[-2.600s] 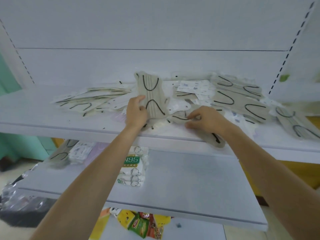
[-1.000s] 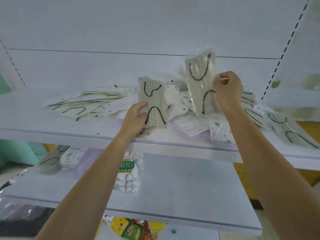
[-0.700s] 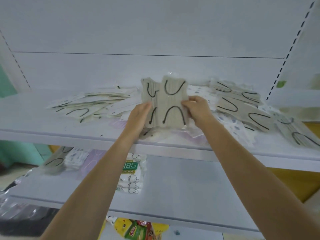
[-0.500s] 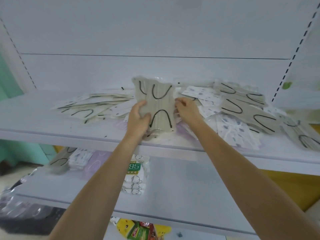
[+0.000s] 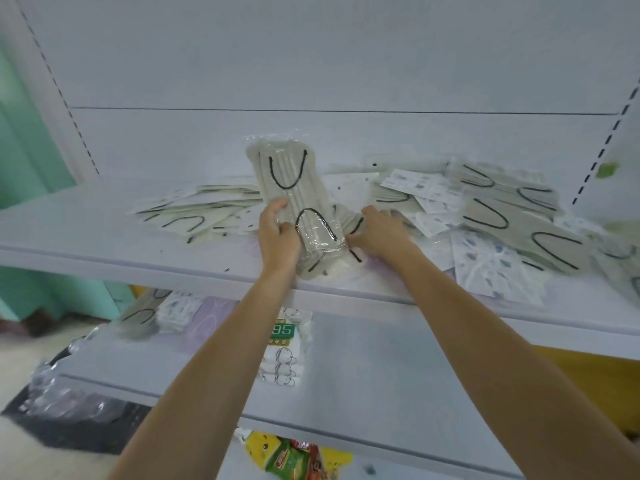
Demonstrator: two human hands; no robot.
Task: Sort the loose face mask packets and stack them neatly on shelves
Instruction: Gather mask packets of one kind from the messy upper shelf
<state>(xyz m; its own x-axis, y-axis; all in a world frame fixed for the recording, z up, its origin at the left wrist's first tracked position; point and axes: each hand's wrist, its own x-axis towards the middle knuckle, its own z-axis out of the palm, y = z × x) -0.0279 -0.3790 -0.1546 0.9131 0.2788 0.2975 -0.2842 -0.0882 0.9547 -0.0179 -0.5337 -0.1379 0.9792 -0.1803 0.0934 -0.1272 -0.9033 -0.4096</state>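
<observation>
- White N95 packs point(image 5: 283, 346) sit stacked on the lower shelf point(image 5: 398, 375).
- At the front edge of the upper shelf point(image 5: 104, 244), the left hand point(image 5: 278, 237) grips a bundle of grey mask packets point(image 5: 294, 188), upright and tilted left.
- Just beside it, the right hand point(image 5: 379, 230) curls its fingers on a flat grey packet point(image 5: 351, 221).
- Farther back, loose packets point(image 5: 512, 220) lie spread left and right.
</observation>
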